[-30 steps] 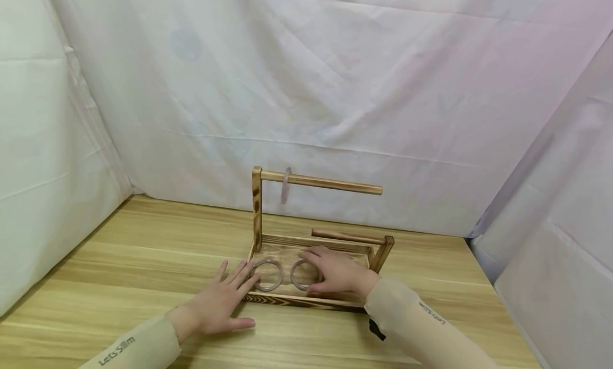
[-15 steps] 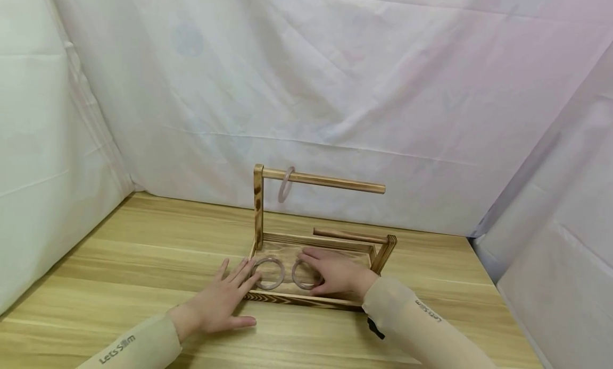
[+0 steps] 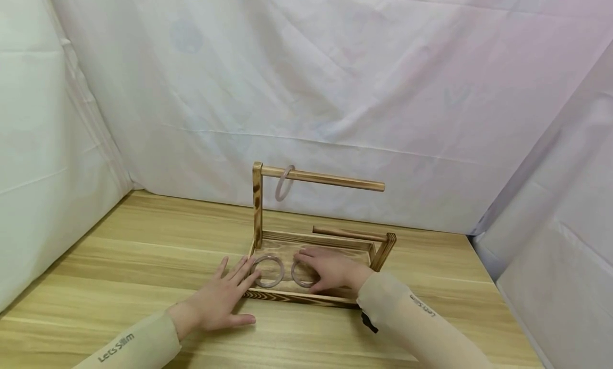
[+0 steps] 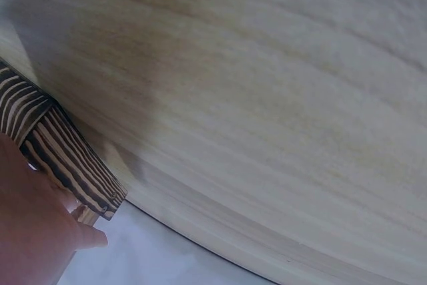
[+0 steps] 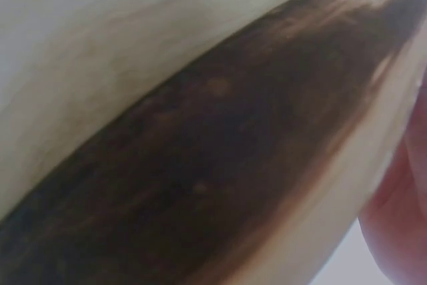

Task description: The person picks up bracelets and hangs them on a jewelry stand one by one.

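In the head view a wooden stand with a shallow tray (image 3: 306, 299) holds two pale, translucent bangles lying flat. My left hand (image 3: 222, 297) rests with spread fingers over the tray's left front corner, fingertips right at the left bangle (image 3: 281, 273). My right hand (image 3: 332, 268) reaches into the tray and grips the right bangle (image 3: 293, 276) between thumb and fingers, hiding its right side. A third bangle (image 3: 278, 194) hangs on the stand's upper bar (image 3: 335, 181). Striped wood of the tray (image 4: 73, 161) shows beside my left hand (image 4: 33, 218) in the left wrist view.
A lower bar (image 3: 347, 233) juts left from a short post (image 3: 384, 252) at the tray's right end. A tall post (image 3: 257, 209) stands at the left. The wooden table (image 3: 143, 252) is enclosed by white cloth (image 3: 306, 82) at the back and sides.
The bangle on the upper bar has swung and turned, now showing a wider oval. Both hands stay nearly in place; the whole head view has shifted slightly.
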A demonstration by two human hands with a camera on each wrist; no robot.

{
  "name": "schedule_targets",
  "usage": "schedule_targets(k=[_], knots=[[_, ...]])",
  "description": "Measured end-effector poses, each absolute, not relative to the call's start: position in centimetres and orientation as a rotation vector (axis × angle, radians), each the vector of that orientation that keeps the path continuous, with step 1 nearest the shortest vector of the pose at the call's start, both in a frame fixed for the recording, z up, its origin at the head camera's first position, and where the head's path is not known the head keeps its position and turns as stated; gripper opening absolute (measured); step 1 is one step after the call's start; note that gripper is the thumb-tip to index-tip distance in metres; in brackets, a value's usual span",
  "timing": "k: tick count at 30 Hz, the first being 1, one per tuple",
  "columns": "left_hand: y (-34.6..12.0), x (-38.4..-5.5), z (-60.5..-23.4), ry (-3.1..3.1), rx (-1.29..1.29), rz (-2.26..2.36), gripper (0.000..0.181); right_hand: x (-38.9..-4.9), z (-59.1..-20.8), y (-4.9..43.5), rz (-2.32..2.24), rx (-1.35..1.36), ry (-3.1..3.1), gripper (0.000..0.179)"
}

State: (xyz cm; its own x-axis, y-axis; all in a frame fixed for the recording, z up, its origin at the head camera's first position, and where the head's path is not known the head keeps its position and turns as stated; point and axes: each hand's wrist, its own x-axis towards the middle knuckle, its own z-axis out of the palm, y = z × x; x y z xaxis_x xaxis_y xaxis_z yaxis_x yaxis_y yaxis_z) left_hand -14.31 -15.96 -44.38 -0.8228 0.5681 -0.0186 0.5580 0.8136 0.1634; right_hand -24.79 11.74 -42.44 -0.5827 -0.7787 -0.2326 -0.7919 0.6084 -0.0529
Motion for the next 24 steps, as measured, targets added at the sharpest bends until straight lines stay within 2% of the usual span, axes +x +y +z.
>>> schedule_targets(k=[6,17,24], knots=[[-15.97,-14.37,-44.41,2.935,0.928,0.237,0.091,-24.70,-42.20,11.31,0.088,-1.292,2.577,0.071],[-16.01,-14.33,-44.67,2.962,0.918,0.175,0.092,-24.49,-42.32,11.30,0.021,-1.336,2.573,0.063],[-16.03,-14.31,-44.51,2.946,0.909,0.201,0.091,-24.48,-41.87,11.40,-0.105,-1.313,2.601,0.065]])
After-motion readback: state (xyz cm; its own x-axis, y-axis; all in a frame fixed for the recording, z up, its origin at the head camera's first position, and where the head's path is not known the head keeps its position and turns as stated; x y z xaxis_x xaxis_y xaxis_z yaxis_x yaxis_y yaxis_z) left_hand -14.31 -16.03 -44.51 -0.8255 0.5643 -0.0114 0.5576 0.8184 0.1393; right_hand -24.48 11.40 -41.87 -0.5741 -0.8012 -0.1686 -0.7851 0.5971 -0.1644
